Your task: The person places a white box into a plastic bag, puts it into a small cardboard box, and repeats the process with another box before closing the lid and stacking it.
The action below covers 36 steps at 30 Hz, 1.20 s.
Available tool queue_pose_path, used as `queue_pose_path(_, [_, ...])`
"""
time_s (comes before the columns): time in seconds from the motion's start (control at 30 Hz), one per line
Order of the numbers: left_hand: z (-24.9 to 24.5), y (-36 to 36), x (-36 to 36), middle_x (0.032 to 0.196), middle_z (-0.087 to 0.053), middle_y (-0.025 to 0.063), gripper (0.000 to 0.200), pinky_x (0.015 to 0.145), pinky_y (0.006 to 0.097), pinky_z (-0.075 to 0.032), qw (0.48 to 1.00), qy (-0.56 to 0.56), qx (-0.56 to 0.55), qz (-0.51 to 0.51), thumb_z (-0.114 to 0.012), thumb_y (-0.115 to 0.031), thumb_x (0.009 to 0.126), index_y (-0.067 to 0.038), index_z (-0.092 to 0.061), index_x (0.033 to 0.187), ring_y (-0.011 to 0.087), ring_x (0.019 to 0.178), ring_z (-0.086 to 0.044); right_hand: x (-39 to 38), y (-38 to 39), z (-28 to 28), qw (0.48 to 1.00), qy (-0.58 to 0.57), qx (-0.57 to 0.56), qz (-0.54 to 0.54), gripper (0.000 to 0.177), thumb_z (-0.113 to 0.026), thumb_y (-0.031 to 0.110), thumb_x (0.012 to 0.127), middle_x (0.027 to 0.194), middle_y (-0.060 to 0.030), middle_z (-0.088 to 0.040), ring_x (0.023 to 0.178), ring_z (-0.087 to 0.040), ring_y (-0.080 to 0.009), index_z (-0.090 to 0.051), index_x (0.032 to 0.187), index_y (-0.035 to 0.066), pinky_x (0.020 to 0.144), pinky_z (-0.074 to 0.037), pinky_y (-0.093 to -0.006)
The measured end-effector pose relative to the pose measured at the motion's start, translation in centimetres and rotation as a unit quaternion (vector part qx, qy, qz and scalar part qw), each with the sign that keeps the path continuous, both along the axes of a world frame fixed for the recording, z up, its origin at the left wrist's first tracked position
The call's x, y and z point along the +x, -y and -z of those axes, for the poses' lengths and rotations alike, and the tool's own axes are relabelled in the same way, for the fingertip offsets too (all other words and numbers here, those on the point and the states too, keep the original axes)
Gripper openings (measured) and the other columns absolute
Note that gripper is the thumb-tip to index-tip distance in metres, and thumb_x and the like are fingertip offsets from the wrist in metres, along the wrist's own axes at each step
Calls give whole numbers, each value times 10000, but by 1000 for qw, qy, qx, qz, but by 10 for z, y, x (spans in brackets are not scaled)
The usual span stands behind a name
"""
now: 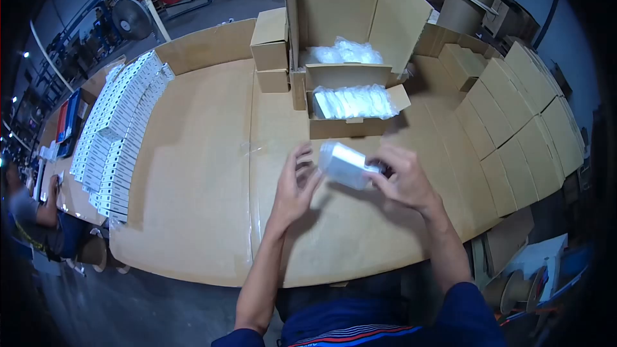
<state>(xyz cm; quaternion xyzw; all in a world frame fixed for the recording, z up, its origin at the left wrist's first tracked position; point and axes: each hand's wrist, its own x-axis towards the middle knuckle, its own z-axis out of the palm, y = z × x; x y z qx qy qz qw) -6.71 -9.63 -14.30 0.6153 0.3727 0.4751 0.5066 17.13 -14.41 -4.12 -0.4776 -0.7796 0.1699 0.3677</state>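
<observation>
Over the middle of the table, a clear plastic packet with something white inside (348, 166) is tilted and blurred by motion. My right hand (407, 177) pinches its right end between thumb and fingers, with a small dark spot showing at the grip. At its left end is my left hand (295, 187), fingers apart and slightly curved, thumb tip close to the plastic. Just beyond the hands stands an open small cardboard box (347, 130), filled with a row of similar wrapped white packets (357, 102).
Behind it, a large open carton (337, 9) holds more clear-wrapped packets (350, 52). White boxes (116, 135) are stacked along the left side of the cardboard-covered table (193, 218). Closed brown boxes (514, 135) are piled at right. Another person (38, 209) sits at far left.
</observation>
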Motion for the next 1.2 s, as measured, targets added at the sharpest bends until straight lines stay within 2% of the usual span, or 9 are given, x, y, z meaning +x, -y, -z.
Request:
queue_pose_path(0.13, [-16,-54,9,1410,-542,223,555,1069,457,-471,950,-218,212,-74,-570,-75,1008,-55,-405,1537,412,1274,-558,-17,-47,1,986,-115,38,116,179,-759,22,848,863,-133,-652,694,-644,-210,-656,992,-7,605,-530,-338])
queue_pose_path(0.33, [8,-80,20,1310,-596,310,550,1036,494,-467,960,-193,176,-102,-542,-31,986,12,-399,1516,466,1189,-588,-64,-115,31,957,-120,187,186,256,-739,24,863,956,-180,-676,791,-676,-374,-635,1097,15,691,-554,-428])
queue_pose_path(0.43, [14,-78,21,1254,-629,324,520,965,490,-507,956,-179,190,-130,-544,-31,992,9,-431,1498,471,1116,-640,-77,-137,53,934,-42,279,220,260,-741,20,875,899,-147,-659,679,-655,-225,-657,1120,-7,555,-537,-342])
queue_pose_path(0.57, [10,-79,18,1239,-641,320,507,977,490,-500,964,-175,158,-122,-533,-13,981,5,-459,1483,467,1138,-638,-85,-146,68,959,-73,166,218,249,-730,28,862,960,-228,-674,847,-676,-432,-651,1095,-17,745,-546,-500])
queue_pose_path(0.77, [4,-84,13,1208,-642,349,462,981,511,-495,977,-132,136,-94,-486,32,959,80,-494,1419,487,1133,-630,-90,-159,83,962,75,116,236,227,-753,95,860,923,-202,-704,760,-665,-403,-694,1054,-7,742,-541,-489])
queue_pose_path(0.9, [2,-83,9,1185,-652,347,451,967,510,-502,980,-126,122,-90,-475,39,957,69,-517,1405,490,1117,-638,-89,-151,82,958,167,81,219,224,-693,169,906,933,-160,-720,869,-628,-361,-726,1080,32,749,-519,-457])
queue_pose_path(1.03, [5,-85,11,1178,-677,321,490,979,481,-512,981,-135,109,-92,-483,55,949,-2,-526,1434,464,1123,-664,-88,-127,67,927,310,58,202,437,-627,250,921,1127,-98,-728,1102,-561,-335,-660,1330,99,921,-414,-500])
queue_pose_path(1.07, [5,-86,11,1170,-672,329,474,966,493,-510,981,-135,109,-88,-480,50,951,23,-526,1421,477,1107,-658,-83,-127,71,910,362,60,192,547,-608,289,924,1223,-76,-704,1194,-532,-352,-561,1446,128,973,-372,-568])
queue_pose_path(1.2, [1,-84,7,1167,-658,346,455,947,518,-505,982,-138,108,-75,-478,37,954,67,-520,1405,505,1088,-641,-78,-129,72,885,427,71,170,617,-611,308,927,1246,-84,-697,1244,-523,-382,-475,1504,140,1024,-359,-602])
